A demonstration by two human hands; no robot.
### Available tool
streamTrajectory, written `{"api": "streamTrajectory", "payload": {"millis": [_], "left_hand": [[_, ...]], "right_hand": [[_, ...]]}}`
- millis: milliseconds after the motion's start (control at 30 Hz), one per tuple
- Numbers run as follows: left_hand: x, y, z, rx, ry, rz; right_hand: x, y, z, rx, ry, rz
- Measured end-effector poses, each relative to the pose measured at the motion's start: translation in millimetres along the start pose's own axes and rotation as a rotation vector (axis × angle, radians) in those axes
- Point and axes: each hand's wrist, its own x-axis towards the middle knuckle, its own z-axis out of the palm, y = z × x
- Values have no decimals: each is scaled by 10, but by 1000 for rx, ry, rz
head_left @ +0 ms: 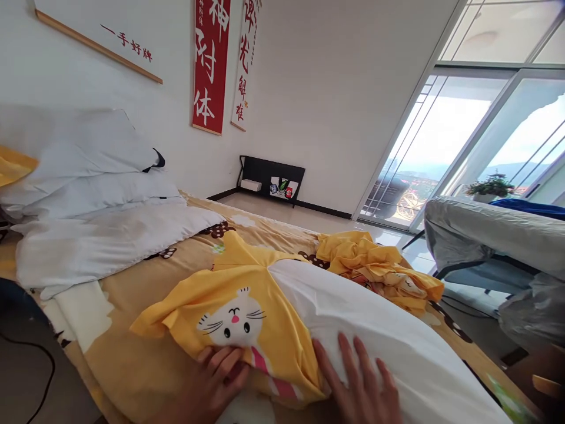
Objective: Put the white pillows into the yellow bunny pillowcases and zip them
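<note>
Left fingers [219,360] at pillowcase [229,294] edge

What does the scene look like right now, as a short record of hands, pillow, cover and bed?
left hand: on the near edge of the yellow pillowcase, grip unclear
right hand: open, flat on the white pillow
yellow pillowcase: cat print, bunched over the pillow's left part
white pillow: lies on the bed, right part bare
bed: yellow printed sheet
behind: crumpled yellow cloth; stacked white pillows at left
</note>
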Motion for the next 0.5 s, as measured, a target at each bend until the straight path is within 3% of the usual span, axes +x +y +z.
{"api": "streamTrajectory", "payload": {"millis": [133, 200, 300, 367, 500], "left_hand": [[298, -184, -3, -54, 23, 132], [425, -271, -14, -93, 4, 252], [620, -334, -50, -133, 22, 377], [784, -301, -72, -140, 75, 380], [1178, -59, -57, -180, 207, 318]], "right_hand": [[344, 335, 98, 148, -25, -262], [475, 421, 105, 172, -129, -299], [761, 458, -31, 226, -446, -271], [1039, 432, -202, 257, -642, -193], [1534, 236, -470, 286, -788, 0]]}}
